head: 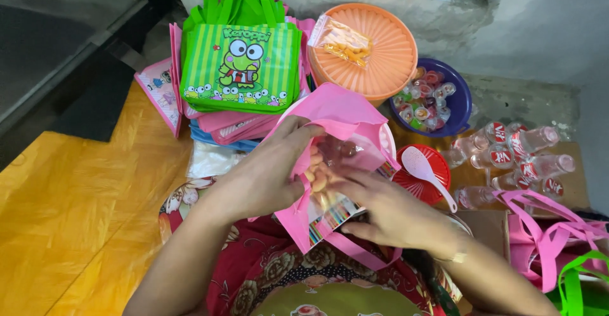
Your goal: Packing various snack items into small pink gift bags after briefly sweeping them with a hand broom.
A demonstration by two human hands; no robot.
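Left hand (263, 179) pinches the upper rim of a pink tote bag (336, 116), fingers closed on the fabric and holding the mouth open. Right hand (390, 211) sits at the bag's lower edge, fingers curled against a clear snack packet (325, 179) that lies partly inside the opening; whether it fully grips the packet cannot be told. Bag rests over the lap, in front of the stacked goods, just below the orange lidded tub (371, 62). Long axis of the bag runs roughly from lower left to upper right, mouth facing up toward the camera; a loose handle strap trails toward the body. Judgement: bag is light, limp non-woven cloth, collapses unless the rim is held, so best taken at the rim or straps. Packet looks light, slick film with brittle contents; hold by its sealed edge, not squeezed. Nearby: green striped frog bag (241, 68) on a pile of folded bags, purple bowl of jelly cups (460, 97), small water bottles (514, 157), pink scoop (422, 167) on a red basket.
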